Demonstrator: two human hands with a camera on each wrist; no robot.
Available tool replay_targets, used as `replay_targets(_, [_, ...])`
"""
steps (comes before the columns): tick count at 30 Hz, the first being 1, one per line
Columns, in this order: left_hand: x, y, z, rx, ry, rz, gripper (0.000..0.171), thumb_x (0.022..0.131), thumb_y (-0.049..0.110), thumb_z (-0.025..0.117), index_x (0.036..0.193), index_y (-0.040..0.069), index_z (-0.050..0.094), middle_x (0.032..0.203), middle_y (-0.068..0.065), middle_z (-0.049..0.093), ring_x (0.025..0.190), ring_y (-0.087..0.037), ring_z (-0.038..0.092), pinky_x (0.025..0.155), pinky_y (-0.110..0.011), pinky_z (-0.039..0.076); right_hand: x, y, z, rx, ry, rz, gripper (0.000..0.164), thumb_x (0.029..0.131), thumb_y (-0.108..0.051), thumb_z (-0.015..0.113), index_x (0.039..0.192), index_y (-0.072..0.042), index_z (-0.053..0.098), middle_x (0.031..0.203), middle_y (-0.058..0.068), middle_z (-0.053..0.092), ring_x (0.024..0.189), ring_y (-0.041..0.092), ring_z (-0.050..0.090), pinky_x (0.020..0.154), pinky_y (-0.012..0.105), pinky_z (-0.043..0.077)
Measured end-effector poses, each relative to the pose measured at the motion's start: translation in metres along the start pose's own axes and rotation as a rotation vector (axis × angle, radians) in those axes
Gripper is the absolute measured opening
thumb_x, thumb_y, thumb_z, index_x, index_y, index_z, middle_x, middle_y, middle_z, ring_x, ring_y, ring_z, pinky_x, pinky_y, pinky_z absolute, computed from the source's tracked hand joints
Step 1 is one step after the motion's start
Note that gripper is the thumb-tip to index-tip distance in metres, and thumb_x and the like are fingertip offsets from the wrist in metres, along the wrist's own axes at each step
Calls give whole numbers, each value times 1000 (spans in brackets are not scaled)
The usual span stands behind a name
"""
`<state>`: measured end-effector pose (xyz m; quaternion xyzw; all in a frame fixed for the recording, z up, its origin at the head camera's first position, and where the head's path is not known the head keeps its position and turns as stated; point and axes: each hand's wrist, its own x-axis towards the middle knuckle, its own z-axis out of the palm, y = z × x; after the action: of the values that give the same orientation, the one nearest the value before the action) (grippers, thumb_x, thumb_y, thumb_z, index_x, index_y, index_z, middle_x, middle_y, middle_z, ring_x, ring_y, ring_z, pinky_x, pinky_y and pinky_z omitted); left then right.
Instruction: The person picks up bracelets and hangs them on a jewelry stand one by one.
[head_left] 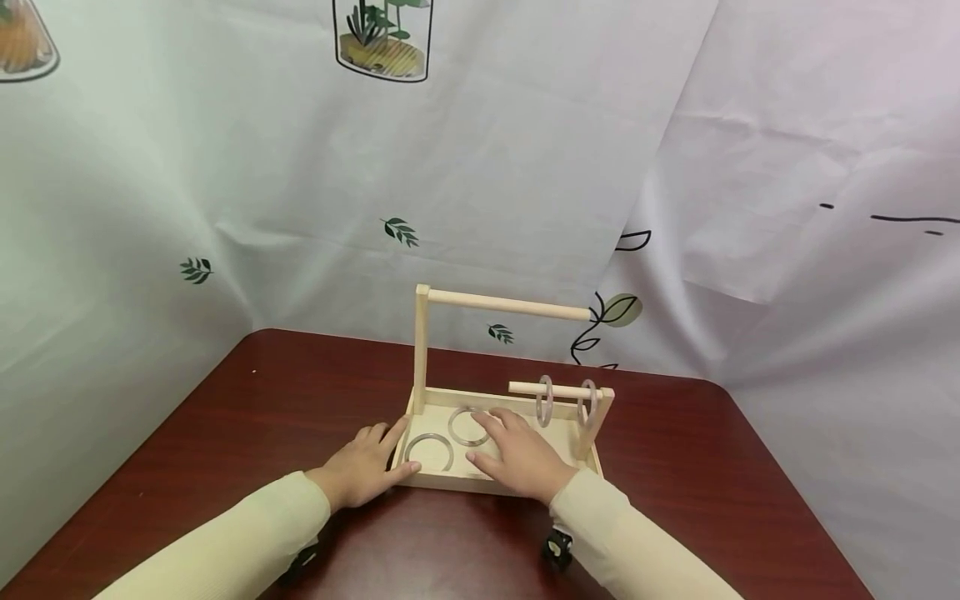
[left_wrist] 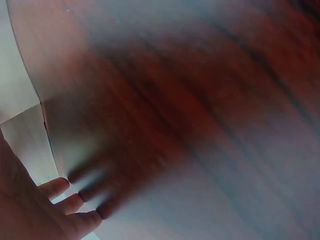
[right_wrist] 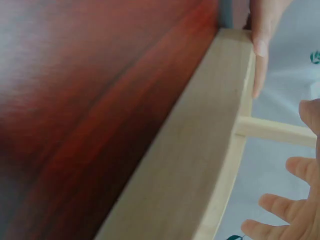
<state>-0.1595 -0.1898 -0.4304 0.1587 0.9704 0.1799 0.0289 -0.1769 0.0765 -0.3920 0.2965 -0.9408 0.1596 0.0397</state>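
Observation:
A pale wooden rack (head_left: 487,481) with a shallow tray base stands on the table. My left hand (head_left: 363,468) rests at its left end, thumb over the front rim and index finger along the end wall. My right hand (head_left: 525,457) hovers over the tray, fingers spread, with fingertips right at the rim of a translucent bangle (head_left: 452,425) lying flat. Another bangle (head_left: 451,454) lies nearer the front left corner. On the short lower bar (head_left: 562,390) hang two more, an inner bangle (head_left: 538,408) and an outer bangle (head_left: 593,404). In the right wrist view, the right hand (right_wrist: 295,205) holds nothing.
The rack's tall left post (head_left: 421,350) carries a long upper bar (head_left: 510,305), whose right end has no post. Dark red tabletop (head_left: 300,383) surrounds the rack. A white printed cloth (head_left: 487,167) hangs behind the table and at both sides.

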Motion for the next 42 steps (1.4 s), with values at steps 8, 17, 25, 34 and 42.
replay_targets(8, [1, 1, 0, 24, -13, -6, 82, 92, 62, 49, 152, 10, 29, 128, -21, 49, 120, -38, 45, 89, -53, 46, 17, -3, -2, 70, -78, 46, 62, 94, -48, 57, 147, -21, 41, 144, 17, 42, 131, 37, 42, 95, 55, 43])
replay_targets(17, [1, -1, 1, 37, -18, -7, 82, 92, 63, 49, 152, 11, 29, 125, -19, 50, 118, -36, 46, 87, -52, 47, 33, -1, 8, 172, -86, 49, 65, 89, -43, 64, 142, -9, 47, 139, 17, 49, 130, 36, 43, 102, 53, 38])
replay_targets(25, [1, 0, -1, 29, -25, -7, 83, 92, 64, 47, 152, 11, 28, 125, -18, 50, 116, -36, 46, 88, -51, 46, 46, 2, 5, 265, -184, 112, 69, 91, -45, 59, 145, -6, 42, 143, 20, 44, 134, 39, 39, 105, 54, 33])
replay_targets(34, [4, -2, 2, 44, -4, 6, 83, 92, 63, 48, 151, 8, 30, 122, -18, 50, 112, -35, 47, 86, -51, 46, 57, 3, 0, 310, -223, 143, 71, 91, -46, 58, 145, -4, 40, 143, 19, 45, 136, 37, 36, 108, 51, 31])
replay_targets(42, [4, -1, 1, 44, -31, -9, 84, 92, 64, 47, 152, 9, 28, 124, -19, 50, 113, -34, 46, 88, -51, 46, 64, 14, 7, 356, -247, 146, 73, 89, -42, 63, 144, 0, 40, 141, 19, 48, 134, 34, 41, 107, 48, 33])
